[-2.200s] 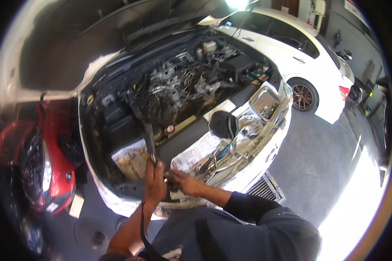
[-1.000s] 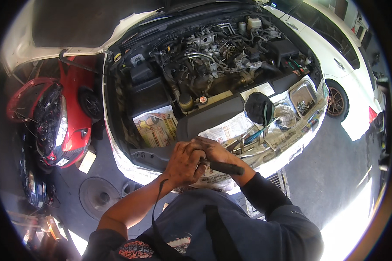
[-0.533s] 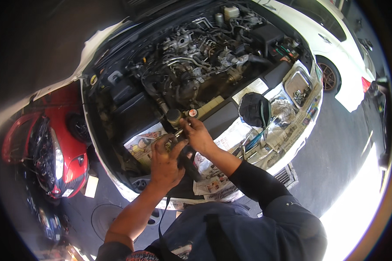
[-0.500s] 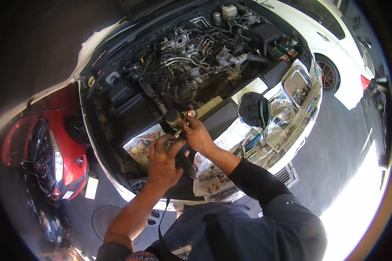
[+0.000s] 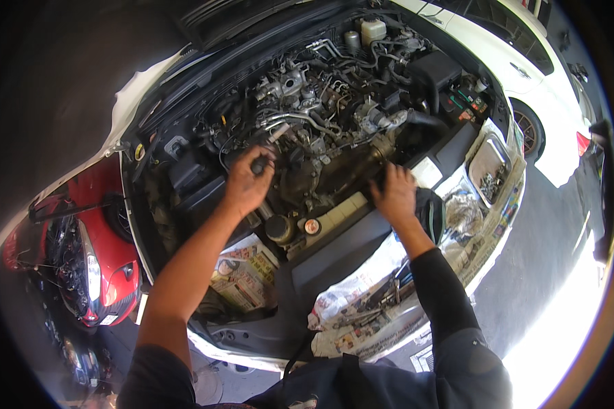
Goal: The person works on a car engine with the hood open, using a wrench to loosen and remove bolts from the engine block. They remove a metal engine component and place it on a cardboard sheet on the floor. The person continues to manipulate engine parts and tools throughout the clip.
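Along the near edge of the engine bay, I see newspaper [image 5: 358, 279] spread. Beyond it the right hand [image 5: 395, 193] is splayed palm-down with nothing visible in its grip; whether it bears on the panel I cannot tell. Farther left, the left hand [image 5: 247, 183] closes its grip around a dark-handled tool [image 5: 259, 164]. The tool's long axis appears to slant away and rightward over the engine [image 5: 307, 112], the left hand lying nearer its pale end.
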`<state>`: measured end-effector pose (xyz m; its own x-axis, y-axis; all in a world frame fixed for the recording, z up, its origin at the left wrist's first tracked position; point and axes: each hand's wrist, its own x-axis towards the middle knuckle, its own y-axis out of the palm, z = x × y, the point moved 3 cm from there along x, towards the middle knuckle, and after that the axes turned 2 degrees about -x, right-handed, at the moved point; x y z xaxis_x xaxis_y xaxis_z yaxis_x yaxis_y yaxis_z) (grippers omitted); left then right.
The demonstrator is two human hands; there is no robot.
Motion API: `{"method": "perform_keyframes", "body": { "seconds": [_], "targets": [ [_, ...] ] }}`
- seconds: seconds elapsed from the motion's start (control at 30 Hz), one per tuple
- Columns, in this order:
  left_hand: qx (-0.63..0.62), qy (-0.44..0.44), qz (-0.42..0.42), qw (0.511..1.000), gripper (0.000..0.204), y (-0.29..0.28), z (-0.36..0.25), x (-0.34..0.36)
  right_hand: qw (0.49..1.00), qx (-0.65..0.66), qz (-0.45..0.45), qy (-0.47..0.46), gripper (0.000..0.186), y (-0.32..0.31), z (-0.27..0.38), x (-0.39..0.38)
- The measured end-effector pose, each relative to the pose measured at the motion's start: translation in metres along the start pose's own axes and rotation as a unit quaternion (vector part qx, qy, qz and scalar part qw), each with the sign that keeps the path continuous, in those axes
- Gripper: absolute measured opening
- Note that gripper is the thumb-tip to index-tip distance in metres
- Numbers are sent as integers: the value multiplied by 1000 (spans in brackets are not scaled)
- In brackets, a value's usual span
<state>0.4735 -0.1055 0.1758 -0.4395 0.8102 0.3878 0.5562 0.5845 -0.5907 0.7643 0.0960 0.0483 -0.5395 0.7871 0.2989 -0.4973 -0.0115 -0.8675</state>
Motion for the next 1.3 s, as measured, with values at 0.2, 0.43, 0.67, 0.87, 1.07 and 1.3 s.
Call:
{"method": "perform_keyframes", "body": {
  "seconds": [0.2, 0.43, 0.67, 0.87, 1.07, 1.3],
  "targets": [
    [118, 52, -64, 990, 13, -5, 135, 115, 998, -58, -7, 24, 66, 12, -43, -13],
    [240, -41, -73, 967, 24, 20, 235, 199, 998, -52, 0, 40, 51, 13, -44, -9],
    [243, -71, -71, 965, 39, 34, 290, 244, 998, -56, -14, 34, 48, 13, -42, -6],
    [181, -38, -79, 980, 21, 45, 303, 248, 998, -60, -12, 35, 46, 14, -43, -6],
    [186, 19, -88, 978, 20, 54, 298, 231, 999, -38, -34, 18, 44, 13, -40, -5],
    [-37, -97, -121, 987, 16, 18, 319, 274, 999, -38, -26, 25, 40, 14, -41, -4]
  ]
}}
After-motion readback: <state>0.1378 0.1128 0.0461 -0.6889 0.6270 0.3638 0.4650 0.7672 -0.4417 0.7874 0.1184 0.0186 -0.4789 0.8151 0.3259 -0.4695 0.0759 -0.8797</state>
